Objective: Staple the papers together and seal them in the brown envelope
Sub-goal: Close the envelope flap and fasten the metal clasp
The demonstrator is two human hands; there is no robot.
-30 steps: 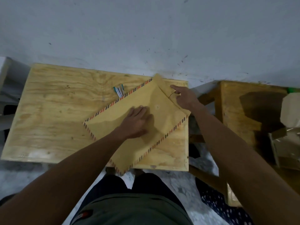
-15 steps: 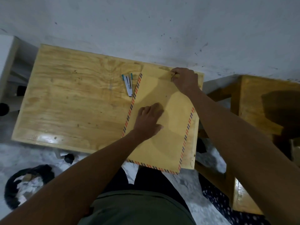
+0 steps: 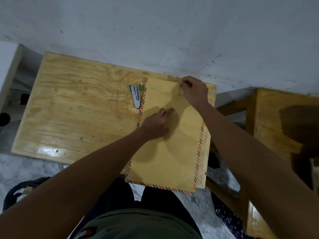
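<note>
A brown envelope (image 3: 172, 152) with a red-and-blue striped border lies flat on the right part of the wooden table (image 3: 77, 109), its near end hanging over the front edge. My left hand (image 3: 156, 125) presses on the envelope's middle, fingertips beside the small closure button. At the flap end my right hand (image 3: 195, 89) pinches the thin dark closure string, which hangs down over the flap. The papers are not visible. A small white and teal stapler (image 3: 135, 96) lies just left of the envelope's top corner.
A grey wall runs along the table's far edge. A second wooden table (image 3: 284, 126) stands to the right across a narrow gap. A dark bag (image 3: 15, 192) lies on the floor at lower left. My lap is below the table edge.
The envelope has turned from a diagonal lie to square with the table. My right hand moved to the flap end and took hold of the string; my left hand stayed pressing on the middle.
</note>
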